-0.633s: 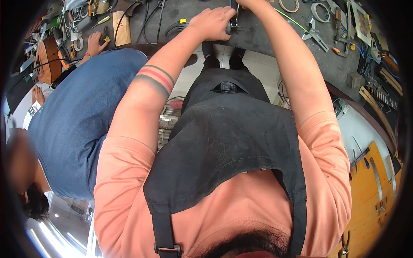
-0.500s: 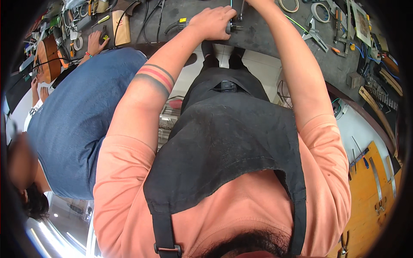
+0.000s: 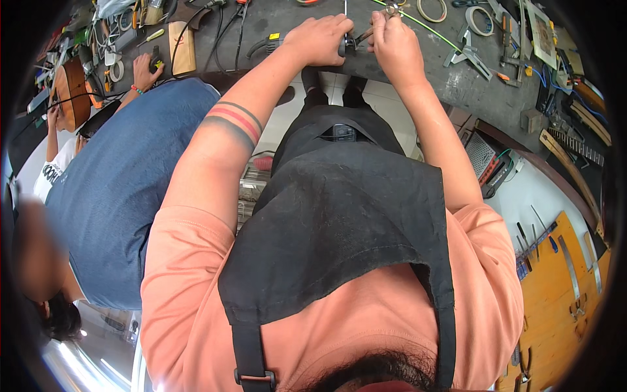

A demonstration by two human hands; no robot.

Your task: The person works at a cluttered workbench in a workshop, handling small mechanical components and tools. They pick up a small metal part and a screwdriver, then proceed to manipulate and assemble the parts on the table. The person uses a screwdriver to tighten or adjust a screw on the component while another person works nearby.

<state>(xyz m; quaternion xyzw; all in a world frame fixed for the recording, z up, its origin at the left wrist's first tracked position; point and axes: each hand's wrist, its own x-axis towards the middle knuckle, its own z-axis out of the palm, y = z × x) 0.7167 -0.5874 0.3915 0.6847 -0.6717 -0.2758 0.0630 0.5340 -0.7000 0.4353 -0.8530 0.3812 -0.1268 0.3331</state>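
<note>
At the bench's near edge, my left hand (image 3: 320,40) is wrapped round a dark corded power tool (image 3: 264,46) shaped like a straight grinder. Its yellow-labelled rear shows behind my wrist, and its narrow front end (image 3: 350,44) points right. My right hand (image 3: 400,51) is closed round a slim metal tool that looks like a wrench (image 3: 364,36). One end of it reaches the front of the power tool. A shiny ring-shaped metal part (image 3: 392,10) shows above my right fingers; I cannot tell whether it belongs to the same tool.
A green rod (image 3: 431,31) and a metal square-like tool (image 3: 469,55) lie right of my right hand, near tape rolls (image 3: 480,20). Cables (image 3: 222,39) and a wooden piece (image 3: 183,47) lie left. Another person (image 3: 124,189) leans over the bench at my left.
My right hand has come back toward me and left, now beside the front of the power tool with the metal tool. My left hand has shifted slightly left and nearer.
</note>
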